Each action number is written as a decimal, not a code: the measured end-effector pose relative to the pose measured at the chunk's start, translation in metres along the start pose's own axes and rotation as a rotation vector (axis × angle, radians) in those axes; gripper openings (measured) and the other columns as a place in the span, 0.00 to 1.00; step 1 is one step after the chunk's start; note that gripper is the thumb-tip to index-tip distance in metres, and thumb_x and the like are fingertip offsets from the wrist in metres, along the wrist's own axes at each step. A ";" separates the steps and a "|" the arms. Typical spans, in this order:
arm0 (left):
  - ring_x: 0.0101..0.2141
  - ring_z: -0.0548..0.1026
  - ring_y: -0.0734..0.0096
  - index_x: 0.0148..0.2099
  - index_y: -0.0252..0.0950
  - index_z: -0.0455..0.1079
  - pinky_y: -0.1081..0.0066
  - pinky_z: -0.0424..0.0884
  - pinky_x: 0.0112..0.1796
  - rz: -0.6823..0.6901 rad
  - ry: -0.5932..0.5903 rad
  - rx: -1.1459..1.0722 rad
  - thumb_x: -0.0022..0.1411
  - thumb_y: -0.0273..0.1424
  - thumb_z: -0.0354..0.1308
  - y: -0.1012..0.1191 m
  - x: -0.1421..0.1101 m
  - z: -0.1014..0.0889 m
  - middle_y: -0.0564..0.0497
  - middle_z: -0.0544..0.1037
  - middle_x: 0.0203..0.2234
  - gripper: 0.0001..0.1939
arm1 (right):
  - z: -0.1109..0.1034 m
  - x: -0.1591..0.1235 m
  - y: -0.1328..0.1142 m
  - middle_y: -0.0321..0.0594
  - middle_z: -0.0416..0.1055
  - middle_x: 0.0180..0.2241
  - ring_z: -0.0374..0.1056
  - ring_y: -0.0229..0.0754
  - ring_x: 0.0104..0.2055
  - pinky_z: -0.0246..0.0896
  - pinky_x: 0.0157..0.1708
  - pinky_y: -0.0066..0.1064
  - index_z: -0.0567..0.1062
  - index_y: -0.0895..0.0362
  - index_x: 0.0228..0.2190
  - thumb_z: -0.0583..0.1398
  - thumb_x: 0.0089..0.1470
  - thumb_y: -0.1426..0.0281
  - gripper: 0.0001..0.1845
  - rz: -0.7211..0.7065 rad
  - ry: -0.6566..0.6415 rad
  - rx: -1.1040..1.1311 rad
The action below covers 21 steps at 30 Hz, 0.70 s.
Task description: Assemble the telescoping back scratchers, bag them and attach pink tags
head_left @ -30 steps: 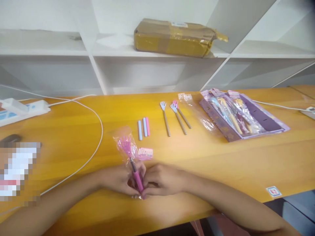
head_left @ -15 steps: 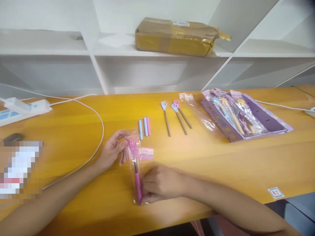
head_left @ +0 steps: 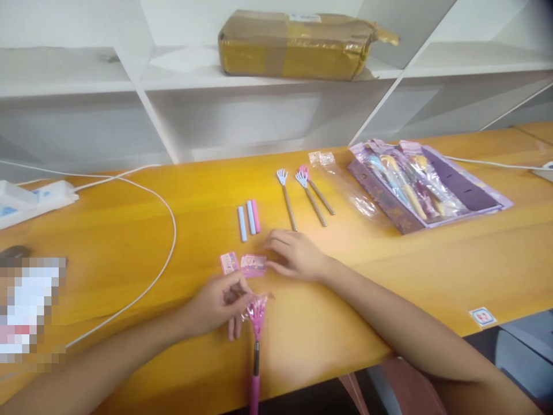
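Note:
My left hand (head_left: 221, 304) pinches the clear wrapper at the claw head of a pink hand-shaped back scratcher (head_left: 256, 346), whose handle hangs over the table's front edge. My right hand (head_left: 294, 254) lies on the yellow table (head_left: 129, 242) with its fingers on a small pink label card (head_left: 253, 264). A second small pink card (head_left: 229, 262) lies just left of it. Three short grip sleeves (head_left: 249, 217), blue, pale and pink, lie side by side behind the cards.
Three unwrapped scratchers (head_left: 302, 193) lie behind my right hand beside an empty clear wrapper (head_left: 345, 193). A purple box (head_left: 425, 187) of wrapped scratchers stands at right. A power strip (head_left: 34, 199) with a white cable (head_left: 166, 230) lies at left. A taped parcel (head_left: 298, 43) rests on the white shelf.
The scratcher has been drawn toward me, with its handle now past the table edge. My left hand came back with its head. My right hand let go of the handle and reached forward to the card.

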<state>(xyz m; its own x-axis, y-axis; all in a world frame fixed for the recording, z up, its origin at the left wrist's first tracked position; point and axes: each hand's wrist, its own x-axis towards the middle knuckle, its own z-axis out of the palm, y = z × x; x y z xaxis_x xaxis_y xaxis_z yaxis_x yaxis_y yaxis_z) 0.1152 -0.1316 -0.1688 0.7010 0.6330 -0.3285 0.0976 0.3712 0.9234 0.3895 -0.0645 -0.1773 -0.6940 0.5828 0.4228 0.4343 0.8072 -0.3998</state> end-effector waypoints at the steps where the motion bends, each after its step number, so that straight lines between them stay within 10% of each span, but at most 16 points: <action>1: 0.16 0.78 0.71 0.41 0.39 0.61 0.77 0.73 0.16 -0.024 -0.017 0.003 0.72 0.50 0.60 -0.001 0.000 0.003 0.56 0.77 0.22 0.20 | -0.001 0.001 0.002 0.46 0.75 0.46 0.72 0.46 0.44 0.69 0.44 0.37 0.75 0.56 0.50 0.61 0.70 0.59 0.15 0.024 -0.033 0.030; 12: 0.31 0.73 0.74 0.39 0.35 0.69 0.74 0.72 0.31 0.198 0.154 0.307 0.73 0.44 0.59 -0.002 0.003 -0.004 0.50 0.75 0.34 0.17 | 0.006 0.006 0.004 0.44 0.74 0.47 0.72 0.45 0.50 0.70 0.49 0.37 0.76 0.55 0.47 0.71 0.61 0.64 0.16 0.146 -0.092 0.268; 21: 0.32 0.74 0.72 0.58 0.41 0.69 0.74 0.70 0.33 0.267 0.276 0.297 0.75 0.39 0.57 -0.007 0.008 -0.009 0.51 0.76 0.36 0.14 | 0.013 0.006 0.007 0.36 0.75 0.36 0.62 0.34 0.29 0.58 0.30 0.27 0.78 0.55 0.48 0.62 0.71 0.65 0.10 0.301 -0.021 0.428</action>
<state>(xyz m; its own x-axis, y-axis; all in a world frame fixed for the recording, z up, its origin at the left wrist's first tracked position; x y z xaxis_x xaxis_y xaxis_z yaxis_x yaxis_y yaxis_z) 0.1131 -0.1230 -0.1801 0.5198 0.8509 -0.0759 0.1655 -0.0132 0.9861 0.3811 -0.0562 -0.1879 -0.5877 0.7775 0.2238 0.3456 0.4914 -0.7994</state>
